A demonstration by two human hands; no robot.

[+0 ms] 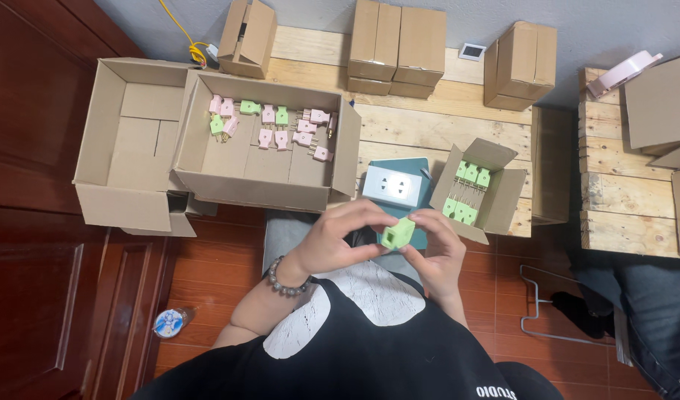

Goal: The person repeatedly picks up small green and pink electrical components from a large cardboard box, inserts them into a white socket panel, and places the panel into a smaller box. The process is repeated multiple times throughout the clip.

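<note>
A small green plug adapter [397, 234] is held between both hands above the lap, just in front of the near edge of the wooden counter [429, 122]. It is pinched by the fingertips of the left hand [340, 237], and the right hand [436, 248] is closed on its other side. Just behind the hands, a grey-and-white socket block [390, 185] is seen at the counter's near edge. To its right, a small open carton [503, 196] is filled with green adapters, apparently standing in rows. A large open cardboard box [266, 192] near the left end contains loose pink and green adapters.
</note>
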